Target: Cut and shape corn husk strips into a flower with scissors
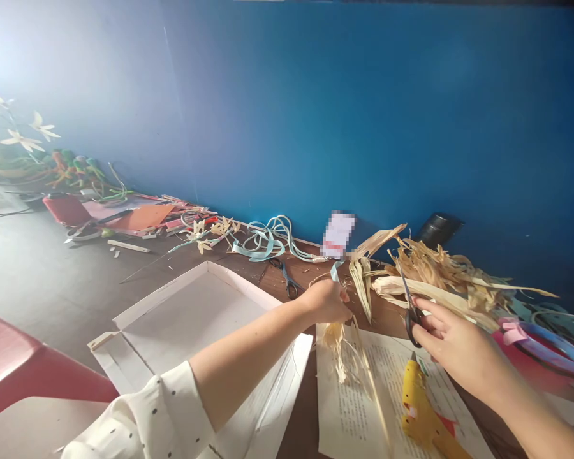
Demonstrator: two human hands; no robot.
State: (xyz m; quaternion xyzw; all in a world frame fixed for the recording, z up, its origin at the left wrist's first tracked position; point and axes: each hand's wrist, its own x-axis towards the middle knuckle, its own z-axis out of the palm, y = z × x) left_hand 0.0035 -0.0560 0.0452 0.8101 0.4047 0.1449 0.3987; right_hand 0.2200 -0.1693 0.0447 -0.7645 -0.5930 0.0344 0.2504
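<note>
My right hand [447,331] is closed on the black handles of a pair of scissors [414,317], whose blades point up and away. The fingers of my left hand [328,301] are curled together above the brown tabletop; what they pinch is hidden. Just below this hand, a frayed pale husk piece [335,341] and a thin straw-like stick [370,376] lie over a printed sheet [344,408]. A yellow glue gun [423,411] rests on the same sheet, its nozzle close under my right hand. Dry corn husks [433,264] are heaped beyond the scissors.
A shallow white box [205,264] occupies the left front. Behind it are dark scissors [289,278], looped pale-blue cord [268,239] and small husk flowers [203,236]. A black cylinder [437,229] leans against the blue wall [316,115]. A pink chair [23,363] stands left.
</note>
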